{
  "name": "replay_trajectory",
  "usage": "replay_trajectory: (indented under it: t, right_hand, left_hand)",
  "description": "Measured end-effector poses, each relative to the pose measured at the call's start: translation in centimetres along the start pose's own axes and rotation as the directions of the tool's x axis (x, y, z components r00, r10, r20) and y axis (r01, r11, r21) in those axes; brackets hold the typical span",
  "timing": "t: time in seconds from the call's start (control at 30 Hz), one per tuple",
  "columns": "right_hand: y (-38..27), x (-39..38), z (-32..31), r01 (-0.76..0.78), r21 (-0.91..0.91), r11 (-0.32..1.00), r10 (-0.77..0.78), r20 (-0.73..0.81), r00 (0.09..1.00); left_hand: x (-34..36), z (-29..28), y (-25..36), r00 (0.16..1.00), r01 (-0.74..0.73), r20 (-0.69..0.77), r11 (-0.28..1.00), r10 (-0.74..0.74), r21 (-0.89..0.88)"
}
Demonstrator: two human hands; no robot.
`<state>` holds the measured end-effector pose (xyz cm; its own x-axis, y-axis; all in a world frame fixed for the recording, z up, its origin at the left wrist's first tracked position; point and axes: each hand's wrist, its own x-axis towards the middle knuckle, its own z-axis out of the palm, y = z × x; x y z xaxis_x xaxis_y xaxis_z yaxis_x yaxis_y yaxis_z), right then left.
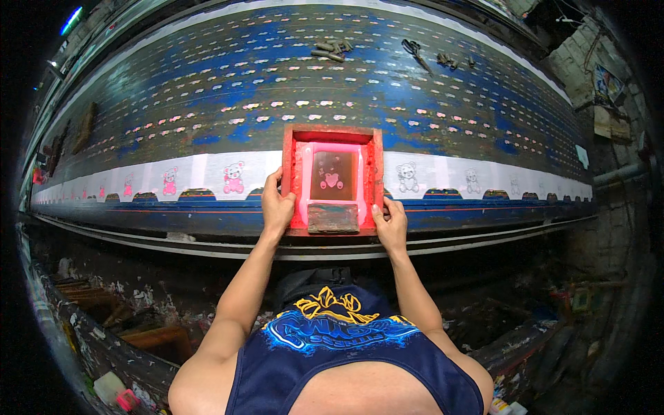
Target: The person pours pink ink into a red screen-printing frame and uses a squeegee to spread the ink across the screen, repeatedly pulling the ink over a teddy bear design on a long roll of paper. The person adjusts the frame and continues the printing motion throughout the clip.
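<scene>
A red-framed printing screen (377, 166) lies over the white strip (443, 166) along the table's near edge. My left hand (278, 207) grips the frame's left side, and my right hand (391, 223) grips its lower right side. Pink ink rings the mesh (335, 176), where a small bear pattern shows. At the near end of the frame rests a worn squeegee (332, 218), which neither hand holds. Left of the frame, a bear print (234, 178) is filled with pink; on the right, another bear print (407, 178) has only dark outlines.
Rows of small printed marks cover the long blue-black table (242, 131). Dark scissors (417, 55) and a pile of short grey pieces (332, 50) lie toward the far side. A brown bar (86, 128) sits at the left. Metal rails (173, 245) run along the near edge.
</scene>
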<state>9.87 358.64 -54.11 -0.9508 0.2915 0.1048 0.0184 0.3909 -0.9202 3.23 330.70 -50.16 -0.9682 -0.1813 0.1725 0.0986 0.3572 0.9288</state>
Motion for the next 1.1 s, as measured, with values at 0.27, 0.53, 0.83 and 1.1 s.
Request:
replay_trajectory:
  t: [0.27, 0.53, 0.83, 1.1]
  right_hand:
    - [5.8, 3.6, -12.5, 0.058, 0.022, 0.998, -0.058, -0.021, 0.998]
    - [11.0, 5.1, -17.0, 0.043, 0.061, 0.997, -0.046, 0.033, 0.998]
    - [11.3, 5.8, -17.9, 0.083, 0.074, 0.994, -0.089, 0.086, 0.992]
    - [11.4, 5.8, -18.1, 0.053, 0.070, 0.996, -0.058, 0.074, 0.996]
  left_hand:
    - [-3.0, 13.8, 2.0, 1.000, -0.006, 0.010, 0.998, 0.007, -0.060]
    - [-4.5, 19.7, 2.2, 1.000, 0.003, 0.024, 0.999, -0.004, 0.036]
    - [-4.9, 19.7, 2.8, 0.999, 0.035, 0.009, 0.994, -0.036, 0.106]
    - [-5.0, 20.1, 2.1, 1.000, -0.027, 0.007, 0.982, 0.026, 0.188]
